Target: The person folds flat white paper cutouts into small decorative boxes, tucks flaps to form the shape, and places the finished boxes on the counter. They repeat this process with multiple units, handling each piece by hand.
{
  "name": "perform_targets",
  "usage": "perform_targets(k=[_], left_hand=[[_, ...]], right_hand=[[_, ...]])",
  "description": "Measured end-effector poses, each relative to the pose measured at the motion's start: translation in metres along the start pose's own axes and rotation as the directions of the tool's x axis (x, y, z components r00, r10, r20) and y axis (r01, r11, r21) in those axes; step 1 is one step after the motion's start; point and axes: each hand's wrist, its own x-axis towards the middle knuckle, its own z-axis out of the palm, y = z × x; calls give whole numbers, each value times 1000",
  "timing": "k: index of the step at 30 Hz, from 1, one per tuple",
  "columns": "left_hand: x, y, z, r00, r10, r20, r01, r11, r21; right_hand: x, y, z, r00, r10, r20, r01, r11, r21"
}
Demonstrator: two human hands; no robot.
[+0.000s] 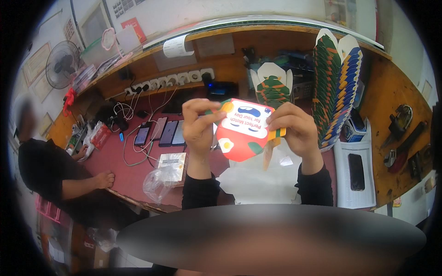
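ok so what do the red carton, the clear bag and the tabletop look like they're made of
Red carton: probably thin card, smooth and printed; it has crisp cut edges and flat faces.
Clear bag: likely thin plastic film, glossy; it is see-through and crumpled, with bright highlights.
Tabletop: dark red and fairly smooth, perhaps a laminate or covering; the picture leaves this open.

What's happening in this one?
A person holds up a red card, left hand and right hand gripping opposite sides. A white sheet lies on the table. Green and blue carton stacks stand at right; a co-worker is at left.
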Motion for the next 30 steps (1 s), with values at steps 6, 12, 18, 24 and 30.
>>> perform_targets(k=[6, 12, 18, 24, 30], left_hand=[[5, 8, -11, 974, -224, -20, 223, 974, -47], [7, 2, -9, 889, -417, -189, 421, 907, -18], [17, 32, -33, 430, -662, 614, 900, 264, -346], [21, 74, -13, 297, -666, 684, 931, 43, -362], [29, 76, -22, 362, -691, 626, 896, 72, -439]], right_hand=[[7, -18, 11, 987, -151, -63, 142, 982, -126], [0, -21, 12, 976, -23, -215, -30, 971, -238], [3, -14, 13, 971, -37, -236, -43, 945, -324], [0, -25, 20, 977, -28, -210, -29, 964, -265], [4, -25, 18, 989, -133, -68, 117, 972, -206]])
